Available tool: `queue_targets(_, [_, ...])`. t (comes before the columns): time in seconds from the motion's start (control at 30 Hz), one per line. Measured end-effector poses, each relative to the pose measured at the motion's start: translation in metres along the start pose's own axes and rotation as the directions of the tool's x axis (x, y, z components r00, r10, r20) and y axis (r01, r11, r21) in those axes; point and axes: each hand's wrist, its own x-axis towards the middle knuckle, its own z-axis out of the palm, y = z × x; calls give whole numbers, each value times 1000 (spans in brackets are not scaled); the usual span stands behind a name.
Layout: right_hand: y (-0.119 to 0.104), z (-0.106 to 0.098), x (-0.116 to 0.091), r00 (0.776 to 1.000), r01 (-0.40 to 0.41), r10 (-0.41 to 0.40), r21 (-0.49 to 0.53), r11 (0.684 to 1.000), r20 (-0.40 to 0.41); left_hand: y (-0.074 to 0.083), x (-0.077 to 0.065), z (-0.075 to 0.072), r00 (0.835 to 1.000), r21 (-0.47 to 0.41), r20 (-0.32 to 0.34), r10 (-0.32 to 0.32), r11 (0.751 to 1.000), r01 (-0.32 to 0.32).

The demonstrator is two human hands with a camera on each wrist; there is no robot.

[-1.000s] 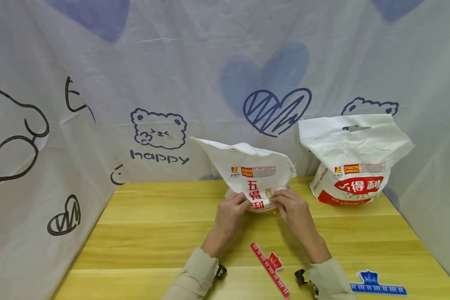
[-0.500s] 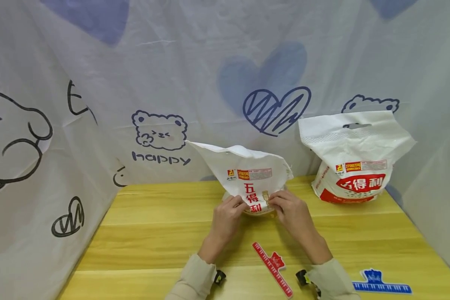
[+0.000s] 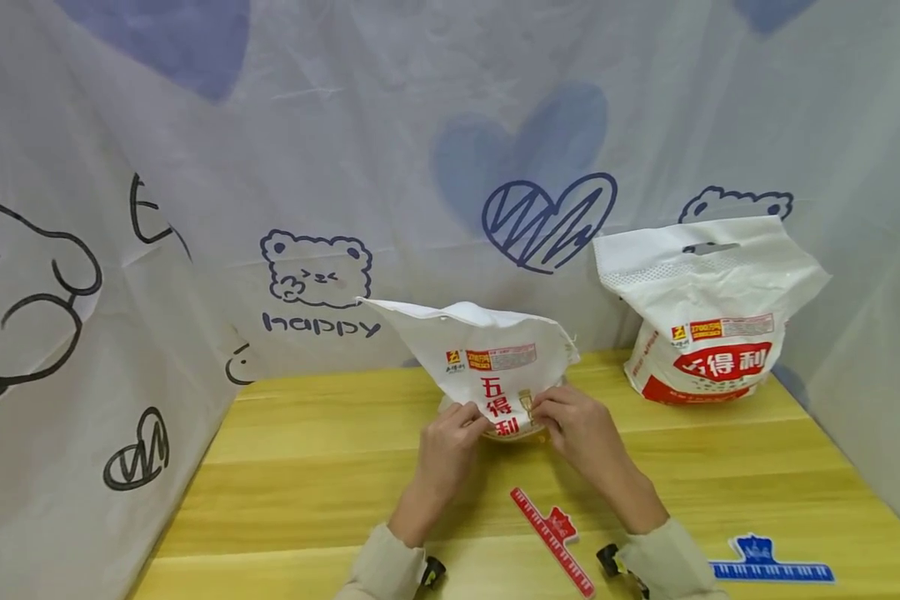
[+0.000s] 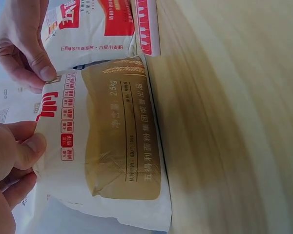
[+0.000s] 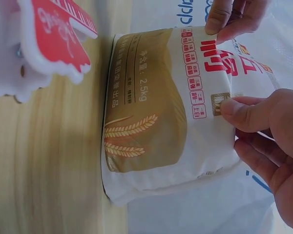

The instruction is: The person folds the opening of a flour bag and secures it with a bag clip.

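Fingers (image 5: 259,157) pinching bag (image 3: 450,354), long top edge crosswise — corner leftward

A hand could slide over the table (image 3: 300,467) on the left; the gripped bag (image 3: 487,371) blocks the middle, the other bag (image 3: 708,325) the back right.

centre bag (image 3: 472,342): 五得利, 2.5kg | side bag (image 3: 708,312): 得利 | backdrop (image 3: 412,200): "happy"

Head view faces forward, down; close wrist views share held bag (image 4: 122,131).
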Motion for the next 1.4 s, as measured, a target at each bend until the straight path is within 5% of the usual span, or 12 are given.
queue_targets(0.4, [-6, 1, 3, 998, 52, -52, 4, 999, 23, 0, -1, -15, 997, 3, 70, -28, 1000, 28])
queue_targets(1.4, [-24, -9, 8, 991, 74, -79, 46, 996, 105, 4, 0, -44, 981, 106, 185, 56, 991, -77])
